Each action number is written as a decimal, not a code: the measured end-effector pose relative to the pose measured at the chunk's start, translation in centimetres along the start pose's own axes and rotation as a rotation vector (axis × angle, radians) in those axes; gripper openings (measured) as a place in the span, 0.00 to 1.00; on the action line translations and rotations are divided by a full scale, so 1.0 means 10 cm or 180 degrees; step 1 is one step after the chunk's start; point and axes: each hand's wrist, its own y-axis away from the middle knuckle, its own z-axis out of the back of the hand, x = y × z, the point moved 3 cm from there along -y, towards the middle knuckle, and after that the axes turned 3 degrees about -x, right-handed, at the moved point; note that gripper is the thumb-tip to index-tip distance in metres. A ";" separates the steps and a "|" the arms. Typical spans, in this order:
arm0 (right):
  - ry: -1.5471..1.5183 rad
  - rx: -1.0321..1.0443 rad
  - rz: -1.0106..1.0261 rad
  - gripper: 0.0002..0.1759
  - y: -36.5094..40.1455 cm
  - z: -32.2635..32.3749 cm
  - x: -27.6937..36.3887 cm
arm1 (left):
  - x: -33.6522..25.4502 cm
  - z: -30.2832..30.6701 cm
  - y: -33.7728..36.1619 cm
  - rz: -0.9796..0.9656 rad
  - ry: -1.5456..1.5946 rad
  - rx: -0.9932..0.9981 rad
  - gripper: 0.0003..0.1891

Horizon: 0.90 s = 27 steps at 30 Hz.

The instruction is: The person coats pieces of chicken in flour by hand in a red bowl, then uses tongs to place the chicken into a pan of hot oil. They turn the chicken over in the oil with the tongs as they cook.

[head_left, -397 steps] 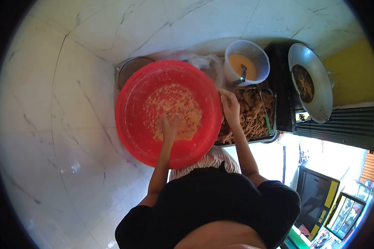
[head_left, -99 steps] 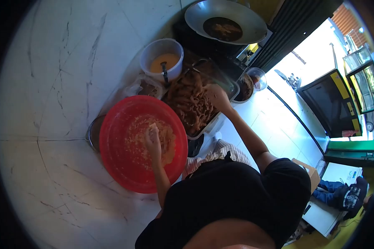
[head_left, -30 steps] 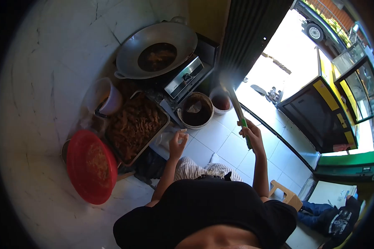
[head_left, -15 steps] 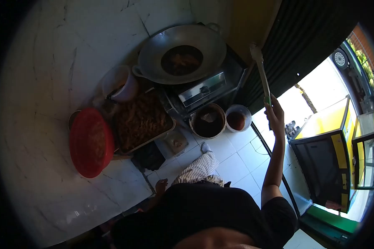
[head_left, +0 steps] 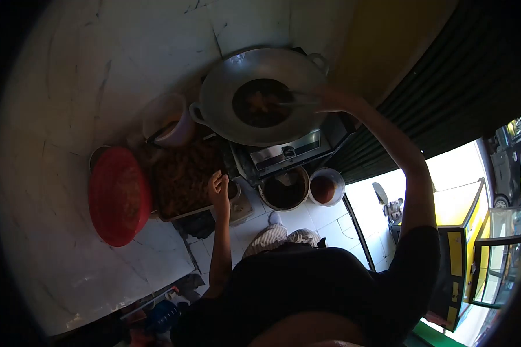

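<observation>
A wide metal wok (head_left: 214, 87) sits on the stove (head_left: 286, 151), with dark liquid and brownish pieces of food (head_left: 262, 103) in its middle. Over the wok's right side, my right hand (head_left: 333, 100) grips blurred tongs (head_left: 300, 99), whose tips reach toward the food. My left hand (head_left: 218, 186) is raised beside the right edge of a tray of brown food (head_left: 182, 176), fingers apart and partly curled, holding nothing.
Left of the tray stands a red basin (head_left: 118, 196), with a whitish tub (head_left: 171, 124) above it. A dark pot (head_left: 283, 188) and a small bucket (head_left: 326, 187) stand below the stove. A ribbed shutter (head_left: 440, 98) is at the right.
My right hand has swung left and up, bringing the tongs from beside the shutter to over the wok. My left hand has risen to the tray. The view has shifted slightly.
</observation>
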 end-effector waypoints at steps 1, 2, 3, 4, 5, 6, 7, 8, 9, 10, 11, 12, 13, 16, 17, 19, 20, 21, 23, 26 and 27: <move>0.0043 0.0278 -0.0056 0.27 -0.07 -0.03 -0.02 | 0.01 -0.03 -0.02 0.0016 0.0006 -0.0031 0.19; 0.0089 0.0557 -0.0110 0.25 -0.13 -0.06 -0.02 | 0.03 -0.08 -0.04 0.0071 0.0040 0.0050 0.19; 0.0098 0.0574 -0.0077 0.25 -0.17 -0.10 -0.05 | 0.05 -0.11 -0.04 0.0121 0.0075 0.0129 0.20; 0.0013 0.0631 -0.0142 0.23 -0.21 -0.18 -0.09 | 0.06 -0.13 -0.03 0.0131 0.0081 0.0092 0.20; -0.0073 0.0683 -0.0206 0.21 -0.25 -0.19 -0.09 | 0.06 -0.16 -0.01 0.0150 0.0064 0.0111 0.20; -0.0074 0.0693 -0.0171 0.21 -0.28 -0.19 -0.11 | 0.05 -0.18 0.00 0.0170 0.0041 0.0132 0.21; -0.0051 0.0600 -0.0128 0.21 -0.30 -0.17 -0.12 | 0.05 -0.18 0.02 0.0183 0.0030 0.0100 0.21; -0.0027 0.0504 -0.0087 0.21 -0.32 -0.16 -0.13 | 0.05 -0.18 0.04 0.0201 -0.0096 0.0071 0.21; -0.0031 0.0512 -0.0054 0.21 -0.36 -0.17 -0.15 | 0.06 -0.18 0.05 0.0215 -0.0220 0.0039 0.21; -0.0114 0.0592 -0.0178 0.21 -0.41 -0.18 -0.19 | 0.06 -0.18 0.07 0.0216 -0.0223 0.0003 0.21; -0.0195 0.0671 -0.0299 0.20 -0.47 -0.19 -0.23 | 0.05 -0.17 0.10 0.0169 -0.0168 -0.0086 0.21; -0.0196 0.0677 -0.0255 0.20 -0.54 -0.20 -0.25 | 0.05 -0.16 0.13 0.0123 -0.0118 -0.0177 0.21; -0.0153 0.0702 -0.0262 0.20 -0.60 -0.21 -0.26 | 0.05 -0.14 0.16 0.0127 -0.0129 -0.0223 0.21; -0.0139 0.0587 -0.0174 0.20 -0.77 -0.30 -0.26 | 0.03 -0.08 0.24 0.0147 -0.0252 -0.0445 0.21; -0.0159 0.0434 -0.0129 0.20 -0.84 -0.35 -0.25 | 0.04 -0.08 0.25 0.0189 -0.0194 -0.0448 0.21; -0.0210 0.0411 -0.0043 0.21 -0.97 -0.47 -0.22 | 0.07 -0.09 0.28 0.0232 -0.0142 -0.0488 0.21; -0.0254 0.0378 -0.0006 0.21 -1.01 -0.48 -0.17 | 0.05 -0.11 0.28 0.0231 -0.0131 -0.0454 0.21; -0.0260 0.0381 0.0025 0.21 -1.03 -0.49 -0.14 | 0.03 -0.14 0.29 0.0232 -0.0119 -0.0418 0.21; -0.0358 0.0470 0.0187 0.21 -1.06 -0.51 -0.08 | 0.01 -0.19 0.31 0.0188 -0.0087 -0.0431 0.21; -0.0315 0.0358 0.0638 0.20 -1.02 -0.52 0.01 | -0.02 -0.23 0.33 0.0118 -0.0050 -0.0483 0.20; -0.0317 0.0366 0.0659 0.20 -1.00 -0.52 0.03 | -0.01 -0.24 0.35 0.0092 -0.0044 -0.0527 0.20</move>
